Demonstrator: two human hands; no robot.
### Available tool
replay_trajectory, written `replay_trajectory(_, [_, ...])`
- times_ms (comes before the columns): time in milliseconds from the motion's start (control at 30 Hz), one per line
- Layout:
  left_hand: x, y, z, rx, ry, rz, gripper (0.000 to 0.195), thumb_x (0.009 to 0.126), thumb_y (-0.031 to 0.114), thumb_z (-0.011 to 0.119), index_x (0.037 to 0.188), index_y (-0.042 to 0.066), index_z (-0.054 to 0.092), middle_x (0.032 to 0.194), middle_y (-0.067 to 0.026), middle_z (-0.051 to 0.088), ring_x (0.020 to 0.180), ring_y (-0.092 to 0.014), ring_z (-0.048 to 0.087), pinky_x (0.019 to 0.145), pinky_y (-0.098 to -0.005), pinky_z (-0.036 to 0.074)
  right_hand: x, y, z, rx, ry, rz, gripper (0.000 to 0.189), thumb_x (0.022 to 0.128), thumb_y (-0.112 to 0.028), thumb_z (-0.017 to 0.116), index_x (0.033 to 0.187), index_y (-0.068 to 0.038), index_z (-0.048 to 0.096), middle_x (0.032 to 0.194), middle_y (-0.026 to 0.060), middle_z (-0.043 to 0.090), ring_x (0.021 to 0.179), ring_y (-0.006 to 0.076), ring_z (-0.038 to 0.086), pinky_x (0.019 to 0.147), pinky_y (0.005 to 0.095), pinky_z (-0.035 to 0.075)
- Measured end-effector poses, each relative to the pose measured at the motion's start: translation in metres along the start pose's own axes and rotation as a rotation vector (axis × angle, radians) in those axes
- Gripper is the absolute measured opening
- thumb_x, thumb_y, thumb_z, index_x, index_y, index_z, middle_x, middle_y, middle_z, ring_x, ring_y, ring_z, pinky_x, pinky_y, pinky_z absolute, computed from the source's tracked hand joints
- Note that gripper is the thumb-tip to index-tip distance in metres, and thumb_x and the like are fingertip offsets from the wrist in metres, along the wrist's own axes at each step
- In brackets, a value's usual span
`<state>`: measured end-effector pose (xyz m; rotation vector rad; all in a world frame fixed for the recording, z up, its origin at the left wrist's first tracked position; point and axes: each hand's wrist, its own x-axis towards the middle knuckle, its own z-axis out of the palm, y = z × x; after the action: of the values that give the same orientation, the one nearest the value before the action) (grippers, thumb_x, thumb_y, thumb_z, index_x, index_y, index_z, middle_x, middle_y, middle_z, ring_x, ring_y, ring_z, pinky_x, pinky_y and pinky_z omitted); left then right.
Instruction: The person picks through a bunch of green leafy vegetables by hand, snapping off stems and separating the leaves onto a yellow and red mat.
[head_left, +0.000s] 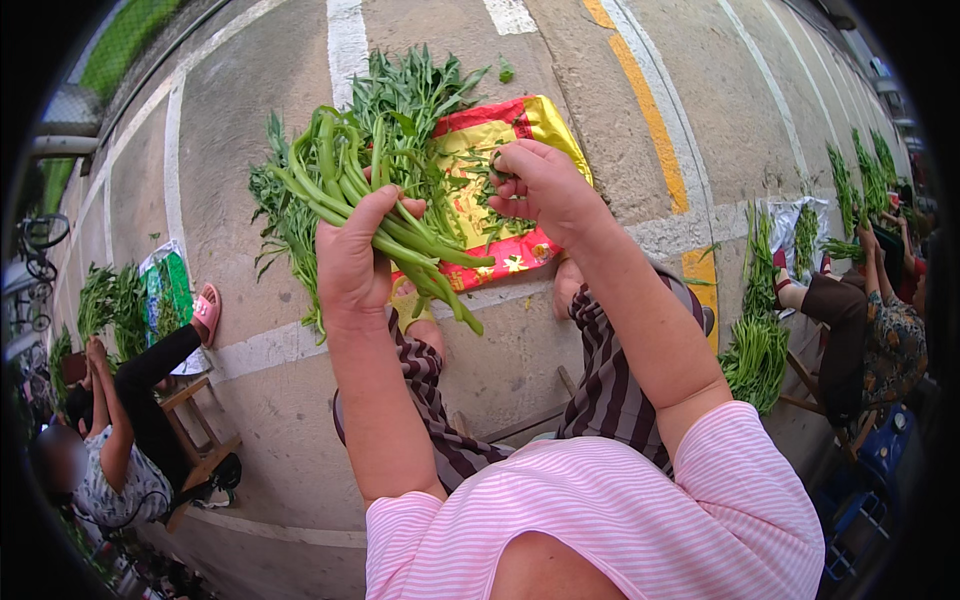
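My left hand (352, 255) is closed around a bunch of thick green stems (334, 180), which look like water spinach. The stems fan out up and left of the fist, and their cut ends jut out to the lower right. To the right, my right hand (544, 184) pinches a small dark green leaf piece (496, 165) between thumb and fingers. Beneath it a red and gold plastic sack (561, 139) lies flat on the pavement, strewn with loose leaves (510, 223). A heap of leafy stalks (409, 86) lies beyond the bunch, partly hidden by it.
At left, a person (120, 450) sits on a wooden stool (202, 472) beside more greens (129, 311) and a green and white sack (180, 281). At right, another seated person (892, 352) is near piled stalks (754, 360) and a silvery sheet (821, 221). Painted lines cross the concrete (255, 420).
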<state>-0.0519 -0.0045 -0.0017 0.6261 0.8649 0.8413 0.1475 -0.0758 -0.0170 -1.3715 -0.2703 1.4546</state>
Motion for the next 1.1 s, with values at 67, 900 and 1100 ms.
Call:
replay_trajectory(67, [-0.001, 0.001, 0.000, -0.014, 0.000, 0.001, 0.036, 0.083, -0.001, 0.067, 0.115, -0.004, 0.052, 0.089, -0.0105, 0.064, 0.074, -0.023, 0.069, 0.065, -0.0330, 0.058, -0.004, -0.002, 0.000, -0.043, 0.053, -0.084, 0.009, 0.089, -0.017, 0.060, 0.091, -0.008, 0.060, 0.086, -0.0012, 0.059, 0.071, 0.0059, 0.055, 0.069, 0.0268, 0.054])
replay_trajectory(900, [0.008, -0.018, 0.002, 0.140, 0.207, 0.140, 0.036, 0.077, -0.002, 0.076, 0.107, -0.003, 0.057, 0.086, -0.0074, 0.064, 0.069, -0.016, 0.063, 0.063, -0.0274, 0.051, -0.014, 0.005, 0.008, -0.567, -0.322, -0.155, 0.027, 0.089, -0.019, 0.068, 0.105, 0.003, 0.070, 0.089, 0.0072, 0.072, 0.079, 0.0093, 0.065, 0.072, 0.0255, 0.053])
replay_trajectory(1100, [0.008, -0.020, 0.006, 0.161, 0.222, 0.175, 0.036, 0.077, -0.002, 0.076, 0.107, -0.003, 0.057, 0.086, -0.0075, 0.064, 0.069, -0.015, 0.063, 0.062, -0.0272, 0.051, -0.011, 0.013, 0.008, -0.600, -0.333, -0.173, 0.027, 0.089, -0.017, 0.068, 0.105, 0.004, 0.067, 0.094, 0.0069, 0.070, 0.086, 0.0108, 0.065, 0.078, 0.0265, 0.053])
